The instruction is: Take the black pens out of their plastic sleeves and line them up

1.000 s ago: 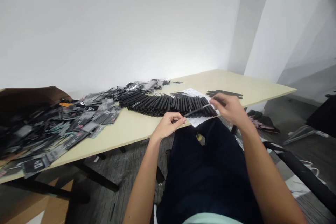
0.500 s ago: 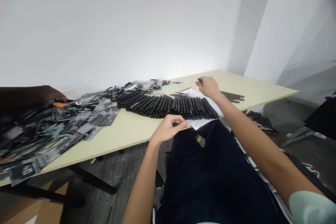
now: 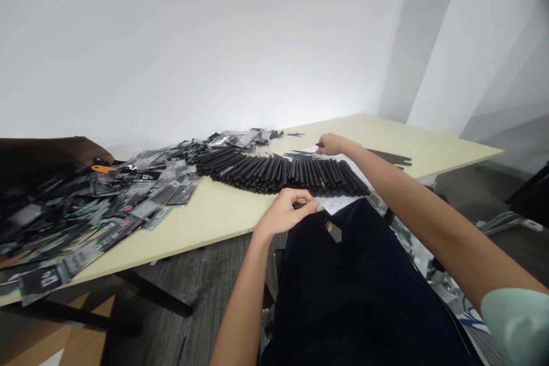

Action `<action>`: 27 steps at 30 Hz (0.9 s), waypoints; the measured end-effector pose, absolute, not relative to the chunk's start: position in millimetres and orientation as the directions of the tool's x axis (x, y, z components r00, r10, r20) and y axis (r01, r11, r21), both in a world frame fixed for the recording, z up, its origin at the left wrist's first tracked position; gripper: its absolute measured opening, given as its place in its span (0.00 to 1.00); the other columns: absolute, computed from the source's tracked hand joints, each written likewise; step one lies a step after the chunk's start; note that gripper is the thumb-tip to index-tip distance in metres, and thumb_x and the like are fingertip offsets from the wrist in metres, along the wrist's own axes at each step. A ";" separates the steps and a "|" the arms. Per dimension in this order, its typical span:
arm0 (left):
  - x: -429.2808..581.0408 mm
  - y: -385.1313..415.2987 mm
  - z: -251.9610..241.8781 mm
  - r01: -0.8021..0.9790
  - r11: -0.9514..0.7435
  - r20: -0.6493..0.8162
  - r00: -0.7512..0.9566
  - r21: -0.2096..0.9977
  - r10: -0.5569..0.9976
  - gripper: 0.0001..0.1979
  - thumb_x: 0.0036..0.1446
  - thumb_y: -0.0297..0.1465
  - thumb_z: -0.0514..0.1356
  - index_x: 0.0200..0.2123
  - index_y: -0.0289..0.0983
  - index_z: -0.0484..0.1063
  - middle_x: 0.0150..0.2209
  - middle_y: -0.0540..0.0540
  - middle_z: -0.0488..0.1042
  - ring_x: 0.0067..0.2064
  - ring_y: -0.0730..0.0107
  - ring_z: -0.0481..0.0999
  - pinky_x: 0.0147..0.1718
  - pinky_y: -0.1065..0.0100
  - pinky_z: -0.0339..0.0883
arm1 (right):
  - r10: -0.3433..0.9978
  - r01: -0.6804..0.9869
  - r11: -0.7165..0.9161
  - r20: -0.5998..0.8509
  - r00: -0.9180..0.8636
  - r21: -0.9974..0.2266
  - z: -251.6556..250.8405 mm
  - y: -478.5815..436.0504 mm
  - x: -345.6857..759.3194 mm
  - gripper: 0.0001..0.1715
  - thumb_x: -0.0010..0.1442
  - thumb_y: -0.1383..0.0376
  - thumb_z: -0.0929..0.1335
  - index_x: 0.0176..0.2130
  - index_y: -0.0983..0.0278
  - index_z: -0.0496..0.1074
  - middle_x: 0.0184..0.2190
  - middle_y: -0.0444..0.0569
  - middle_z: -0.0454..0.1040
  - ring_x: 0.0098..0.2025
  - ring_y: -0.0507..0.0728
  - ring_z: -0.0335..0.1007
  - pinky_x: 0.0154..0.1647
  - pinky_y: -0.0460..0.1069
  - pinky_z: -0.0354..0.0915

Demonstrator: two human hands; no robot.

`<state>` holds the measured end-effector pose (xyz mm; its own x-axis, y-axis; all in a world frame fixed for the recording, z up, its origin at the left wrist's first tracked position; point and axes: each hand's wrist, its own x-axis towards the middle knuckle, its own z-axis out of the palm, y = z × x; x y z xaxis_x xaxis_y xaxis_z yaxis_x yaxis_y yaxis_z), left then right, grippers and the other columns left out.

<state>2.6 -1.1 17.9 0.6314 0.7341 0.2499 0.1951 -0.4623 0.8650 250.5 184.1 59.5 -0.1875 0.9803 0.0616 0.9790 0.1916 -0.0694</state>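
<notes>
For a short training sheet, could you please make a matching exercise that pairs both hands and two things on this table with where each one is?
Things:
1. left hand
2. right hand
3. row of black sticks
4. heap of printed packets

Places:
A. pinching a black stick beyond the row
B. side by side, partly on white paper
C. at the left end of the table
D. holding a black stick at the table's near edge

Pairs: 1-D, 2-A, 3-B, 4-C

one left hand [image 3: 285, 213], one right hand [image 3: 332, 144], one row of black pens [image 3: 283, 176].

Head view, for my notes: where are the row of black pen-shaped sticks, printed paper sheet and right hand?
Row of black pen-shaped sticks [image 3: 285, 174]: head view, row's middle.
Printed paper sheet [image 3: 337, 204]: head view, corner below the row.
Right hand [image 3: 333, 144]: head view, back of hand.
</notes>
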 end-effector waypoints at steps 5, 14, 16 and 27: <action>2.6 -0.8 17.1 0.194 -0.466 0.250 0.637 0.863 0.729 0.16 0.66 0.40 0.62 0.32 0.33 0.78 0.30 0.47 0.77 0.32 0.71 0.72 0.34 0.71 0.62 | 0.973 0.975 0.217 0.086 -0.213 -0.039 60.0 190.1 246.0 0.18 0.65 0.64 0.70 0.51 0.70 0.80 0.52 0.63 0.81 0.50 0.63 0.77 0.48 0.49 0.66; 2.5 -1.4 18.6 0.198 -0.473 0.253 0.639 0.858 0.726 0.15 0.66 0.39 0.62 0.33 0.33 0.78 0.30 0.47 0.77 0.32 0.71 0.72 0.34 0.71 0.62 | 0.944 0.946 0.324 0.063 -0.323 -0.012 55.4 195.6 224.6 0.17 0.65 0.62 0.71 0.52 0.64 0.81 0.52 0.58 0.81 0.52 0.63 0.77 0.50 0.49 0.66; 2.5 -1.8 19.0 0.197 -0.472 0.253 0.638 0.859 0.728 0.15 0.66 0.39 0.62 0.33 0.33 0.78 0.30 0.47 0.76 0.32 0.71 0.71 0.34 0.71 0.61 | 0.946 0.948 0.319 0.049 -0.319 0.003 52.7 198.9 220.7 0.19 0.65 0.62 0.72 0.53 0.65 0.81 0.54 0.61 0.81 0.53 0.64 0.77 0.51 0.50 0.67; 2.2 -3.5 19.9 0.200 -0.474 0.252 0.640 0.858 0.726 0.16 0.66 0.40 0.61 0.33 0.32 0.77 0.29 0.48 0.75 0.31 0.72 0.70 0.33 0.71 0.60 | 0.964 0.958 0.266 -0.044 -0.263 0.108 47.0 207.0 214.6 0.20 0.70 0.57 0.70 0.56 0.65 0.73 0.55 0.55 0.75 0.53 0.61 0.75 0.54 0.60 0.73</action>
<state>2.2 -3.5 19.9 0.6400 0.7260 0.2517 0.2002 -0.4738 0.8575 214.6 207.0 47.0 -0.2630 0.9638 -0.0441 0.9579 0.2663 0.1075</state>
